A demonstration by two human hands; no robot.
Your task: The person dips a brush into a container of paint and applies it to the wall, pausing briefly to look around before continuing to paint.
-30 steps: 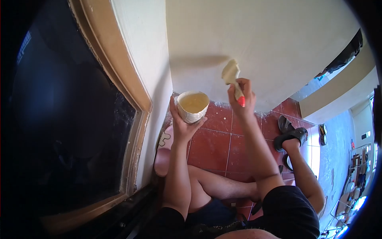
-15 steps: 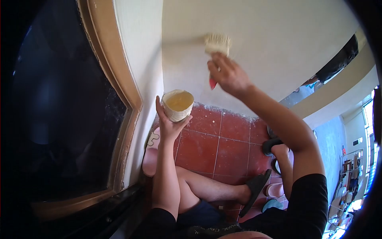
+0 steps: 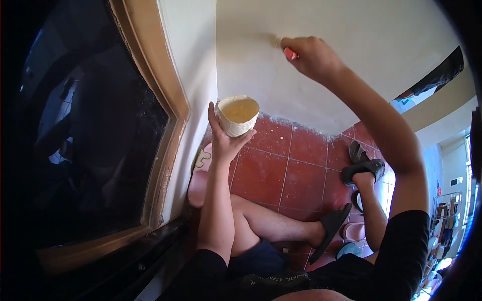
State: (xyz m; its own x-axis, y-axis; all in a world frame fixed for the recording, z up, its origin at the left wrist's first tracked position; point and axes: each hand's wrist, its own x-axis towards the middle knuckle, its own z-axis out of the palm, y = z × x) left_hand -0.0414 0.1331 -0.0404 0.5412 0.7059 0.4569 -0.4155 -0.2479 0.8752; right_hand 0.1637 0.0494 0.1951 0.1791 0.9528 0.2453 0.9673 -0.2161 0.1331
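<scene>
left hand grasps a cup of yellowish paint; right hand grips a brush.

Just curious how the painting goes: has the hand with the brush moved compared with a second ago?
Yes. The right hand has gone up the wall, away from the red floor tiles it was near.

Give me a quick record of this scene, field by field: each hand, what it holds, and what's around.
left hand: holds a cup of yellowish paint, upright
right hand: grips a red-handled brush, bristles mostly hidden, at the wall
posture: seated on red floor tiles, black sandals on
nearby: dark window at the left, pink stool by the wall
</scene>
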